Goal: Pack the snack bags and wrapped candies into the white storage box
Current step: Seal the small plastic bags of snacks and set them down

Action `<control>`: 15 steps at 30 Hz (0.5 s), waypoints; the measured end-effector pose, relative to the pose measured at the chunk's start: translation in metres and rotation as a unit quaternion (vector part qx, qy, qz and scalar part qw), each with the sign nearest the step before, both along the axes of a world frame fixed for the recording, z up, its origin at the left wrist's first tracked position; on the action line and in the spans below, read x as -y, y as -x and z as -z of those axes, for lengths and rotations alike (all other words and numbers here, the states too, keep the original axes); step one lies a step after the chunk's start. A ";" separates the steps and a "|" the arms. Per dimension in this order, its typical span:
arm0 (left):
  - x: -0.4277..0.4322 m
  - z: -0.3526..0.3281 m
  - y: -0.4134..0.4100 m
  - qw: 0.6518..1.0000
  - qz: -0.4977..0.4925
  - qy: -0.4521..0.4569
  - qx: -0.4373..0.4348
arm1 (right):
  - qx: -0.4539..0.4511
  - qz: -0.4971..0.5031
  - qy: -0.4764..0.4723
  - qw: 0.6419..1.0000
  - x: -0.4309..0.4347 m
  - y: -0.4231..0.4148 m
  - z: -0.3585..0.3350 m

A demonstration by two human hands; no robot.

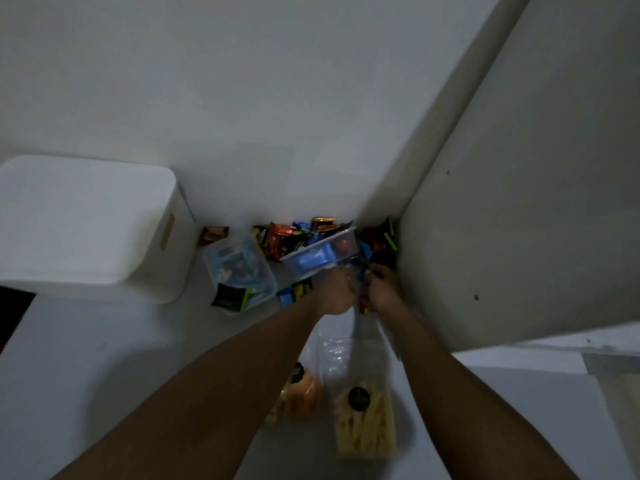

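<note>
The left hand [334,292] grips the crumpled neck of a clear plastic bag [349,344]. The right hand [384,289] curls just beside it among the wrapped candies [287,237], holding what I cannot tell. The candies heap in the far corner of the white surface [104,358] around a clear tub [301,268]. Two snack bags [365,420] with dark round labels, too blurred to read, lie nearer; the white storage box [86,230] stands far left.

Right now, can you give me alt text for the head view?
The left hand apparently grips the top of a clear snack bag, the right hand close beside it, at a candy pile in a dim corner. A tilted tub and a second tub hold candies nearby; the white box stands far left.
</note>
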State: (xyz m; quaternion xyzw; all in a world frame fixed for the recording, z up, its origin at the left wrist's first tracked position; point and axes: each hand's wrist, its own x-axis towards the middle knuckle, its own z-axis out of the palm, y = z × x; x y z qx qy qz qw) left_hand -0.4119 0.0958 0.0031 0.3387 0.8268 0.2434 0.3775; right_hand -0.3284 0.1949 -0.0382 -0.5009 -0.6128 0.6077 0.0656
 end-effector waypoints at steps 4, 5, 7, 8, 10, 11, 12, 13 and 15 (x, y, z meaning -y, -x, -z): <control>-0.024 0.023 0.007 0.999 0.014 0.001 -0.044 | -0.014 0.018 0.077 0.997 -0.003 0.012 0.004; -0.028 0.030 0.010 0.999 0.007 0.009 -0.038 | -0.018 0.036 0.095 0.995 -0.002 0.015 -0.001; -0.033 0.050 0.015 0.999 0.004 0.016 -0.049 | -0.053 0.070 0.130 0.988 -0.002 0.020 0.000; -0.033 0.054 0.016 0.998 -0.001 0.026 -0.063 | -0.077 0.085 0.145 0.983 -0.002 0.023 0.000; -0.032 0.059 0.014 0.995 -0.008 0.035 -0.095 | -0.093 0.125 0.163 0.974 -0.001 0.030 0.002; -0.030 0.057 0.011 0.994 0.001 0.034 -0.105 | -0.091 0.147 0.167 0.971 -0.001 0.034 0.003; -0.027 0.056 0.008 0.993 0.010 0.019 -0.113 | -0.094 0.173 0.171 0.966 0.000 0.037 0.004; -0.023 0.056 0.006 0.993 0.011 0.004 -0.115 | -0.096 0.198 0.171 0.960 0.001 0.038 0.004; -0.014 0.056 -0.003 0.993 0.007 -0.004 -0.118 | -0.086 0.248 0.146 0.954 0.003 0.039 0.005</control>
